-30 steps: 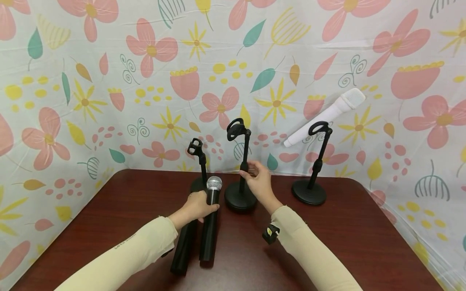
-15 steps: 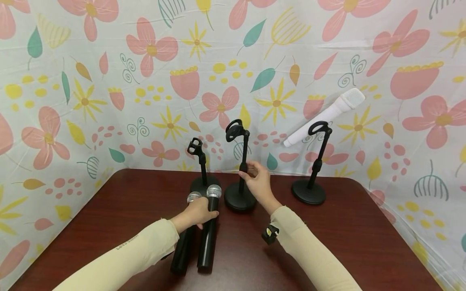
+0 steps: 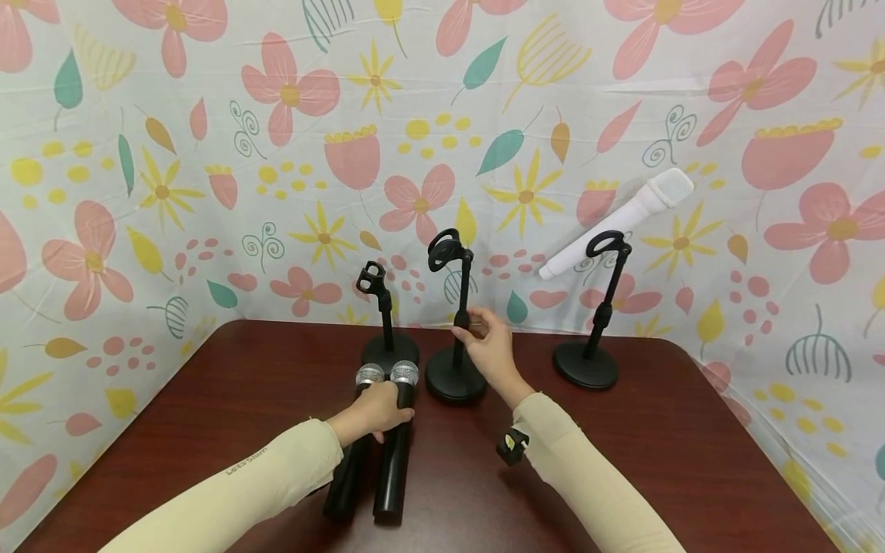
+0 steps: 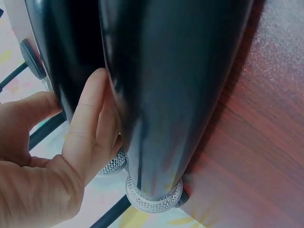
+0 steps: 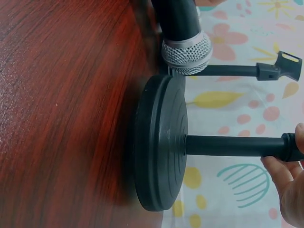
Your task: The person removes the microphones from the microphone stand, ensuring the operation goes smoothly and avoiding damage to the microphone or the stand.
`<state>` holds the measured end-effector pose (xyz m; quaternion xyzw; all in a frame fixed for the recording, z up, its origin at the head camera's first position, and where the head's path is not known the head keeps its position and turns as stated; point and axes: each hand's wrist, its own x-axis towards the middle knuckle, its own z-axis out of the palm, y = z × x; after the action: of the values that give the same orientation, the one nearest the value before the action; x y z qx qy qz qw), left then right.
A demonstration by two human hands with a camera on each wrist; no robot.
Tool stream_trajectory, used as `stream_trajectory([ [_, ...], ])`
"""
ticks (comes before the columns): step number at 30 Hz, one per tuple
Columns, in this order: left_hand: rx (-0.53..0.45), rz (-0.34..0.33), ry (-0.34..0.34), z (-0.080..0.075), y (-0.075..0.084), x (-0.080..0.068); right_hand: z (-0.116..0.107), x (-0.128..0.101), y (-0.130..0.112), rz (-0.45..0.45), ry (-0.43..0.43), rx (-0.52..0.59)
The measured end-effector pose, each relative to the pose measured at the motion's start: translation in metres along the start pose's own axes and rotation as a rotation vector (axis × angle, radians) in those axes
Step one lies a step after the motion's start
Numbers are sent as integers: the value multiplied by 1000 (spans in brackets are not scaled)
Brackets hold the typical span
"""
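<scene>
Two black microphones with silver mesh heads lie side by side on the table. My left hand (image 3: 376,408) grips the right-hand microphone (image 3: 391,480), thumb on its right side. In the left wrist view, the fingers (image 4: 85,118) reach between the held microphone (image 4: 61,47) and the other microphone (image 4: 171,85). My right hand (image 3: 492,352) pinches the collar on the pole of the middle microphone stand (image 3: 452,382), whose round base sits on the table. Above it is a black ring-shaped clip. The right wrist view shows that stand's base (image 5: 161,147) and fingers at the collar.
A shorter stand (image 3: 387,349) with a clip stands behind the microphones. Another stand (image 3: 586,367) at the right holds a white microphone (image 3: 615,226) slanting upward. The brown table (image 3: 622,461) meets a flower-patterned cloth (image 3: 276,177) at the back.
My left hand has drawn the right-hand microphone toward me, so its head now lies level with the other one's, which has come into sight. My right hand has stayed on the middle stand.
</scene>
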<state>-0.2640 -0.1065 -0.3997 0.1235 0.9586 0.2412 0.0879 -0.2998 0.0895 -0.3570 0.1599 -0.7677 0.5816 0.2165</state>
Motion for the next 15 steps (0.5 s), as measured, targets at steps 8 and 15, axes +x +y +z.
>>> stream_trajectory([
  [8, 32, -24, 5, 1, 1, 0, 1, 1, 5, -17, -4, 36],
  [15, 44, -33, 6, 1, 3, 1, 3, 2, 5, -18, 0, 18],
])
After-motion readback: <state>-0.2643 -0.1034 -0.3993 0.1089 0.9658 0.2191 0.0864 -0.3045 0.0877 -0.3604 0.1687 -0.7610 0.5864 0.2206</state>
